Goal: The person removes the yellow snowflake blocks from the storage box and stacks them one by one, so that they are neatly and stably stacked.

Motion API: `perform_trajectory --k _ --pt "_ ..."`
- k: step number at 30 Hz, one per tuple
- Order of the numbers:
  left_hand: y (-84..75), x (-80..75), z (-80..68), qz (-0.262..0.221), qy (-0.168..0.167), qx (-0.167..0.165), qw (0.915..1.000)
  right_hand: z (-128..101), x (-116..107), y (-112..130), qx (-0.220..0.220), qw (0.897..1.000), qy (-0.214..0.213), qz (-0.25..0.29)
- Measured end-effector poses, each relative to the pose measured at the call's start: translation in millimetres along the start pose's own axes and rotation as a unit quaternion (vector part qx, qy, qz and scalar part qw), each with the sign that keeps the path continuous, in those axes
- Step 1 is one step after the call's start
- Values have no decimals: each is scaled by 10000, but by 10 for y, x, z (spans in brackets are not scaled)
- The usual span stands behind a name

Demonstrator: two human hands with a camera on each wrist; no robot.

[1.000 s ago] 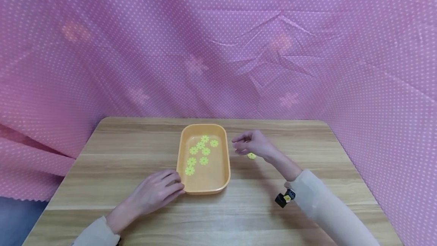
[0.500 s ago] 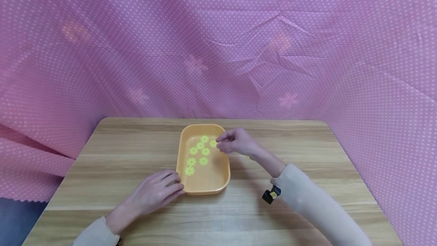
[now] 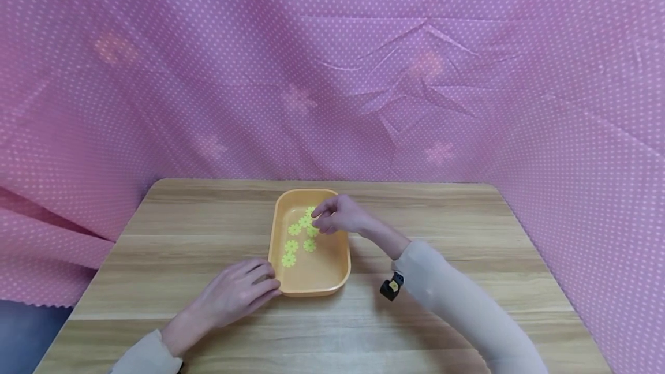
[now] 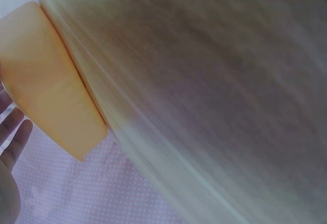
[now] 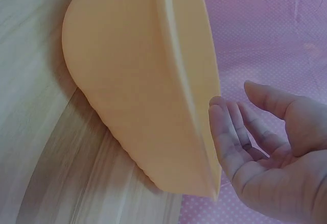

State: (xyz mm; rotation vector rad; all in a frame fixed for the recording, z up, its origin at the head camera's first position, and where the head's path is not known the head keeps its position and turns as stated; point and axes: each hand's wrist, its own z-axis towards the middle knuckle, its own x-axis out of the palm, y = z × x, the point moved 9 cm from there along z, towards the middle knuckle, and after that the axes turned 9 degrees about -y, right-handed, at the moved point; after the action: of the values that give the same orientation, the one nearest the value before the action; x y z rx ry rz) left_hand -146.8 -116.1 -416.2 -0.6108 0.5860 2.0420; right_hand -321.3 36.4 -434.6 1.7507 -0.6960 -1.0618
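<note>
Two hands over one wooden table (image 3: 156, 247), listed near to far

Left hand (image 3: 236, 292): flat on the table at the near left corner of the tray (image 3: 332, 273), palm down, fingers straight and a little spread, fingertips touching the tray's outer wall; holds nothing. Left wrist view shows those fingertips (image 4: 13, 132) beside the orange wall, the wood blurred

Small black device with a yellow spot (image 3: 391, 287): hangs at the right wrist, just off the tray's near right corner

Tray: orange, oblong, rounded corners, at the table's middle, long side running away from the person. Green flower-shaped discs (image 3: 288, 259) lie flat on its floor, scattered from the near left toward the far middle; some are hidden under the right hand

Right hand (image 3: 337, 215): above the far half of the tray, arm coming in from the right over the rim, fingers bent downward over the discs. Right wrist view shows the fingers loosely curved and parted, palm bare, nothing pinched, beside the tray's outer wall

Pink dotted cloth (image 3: 332, 74): hangs behind and to both sides of the table
</note>
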Motion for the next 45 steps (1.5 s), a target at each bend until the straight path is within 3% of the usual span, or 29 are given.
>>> perform_trajectory --k 6,14,24,34,45 --pt "19 10 1 -11 -4 -6 10000 172 102 -40 -128 9994 32 -330" --pt "16 22 -7 -50 -22 5 10000 320 240 -96 30 9982 158 -578" --pt "-2 15 -2 -30 -46 36 10000 341 318 -131 -157 9933 224 -1119" --pt "-11 16 4 23 13 -6 10000 360 369 -153 -239 9797 250 -1973" --pt "-34 15 2 33 1 9 10000 342 441 -219 -178 9700 245 -2414"
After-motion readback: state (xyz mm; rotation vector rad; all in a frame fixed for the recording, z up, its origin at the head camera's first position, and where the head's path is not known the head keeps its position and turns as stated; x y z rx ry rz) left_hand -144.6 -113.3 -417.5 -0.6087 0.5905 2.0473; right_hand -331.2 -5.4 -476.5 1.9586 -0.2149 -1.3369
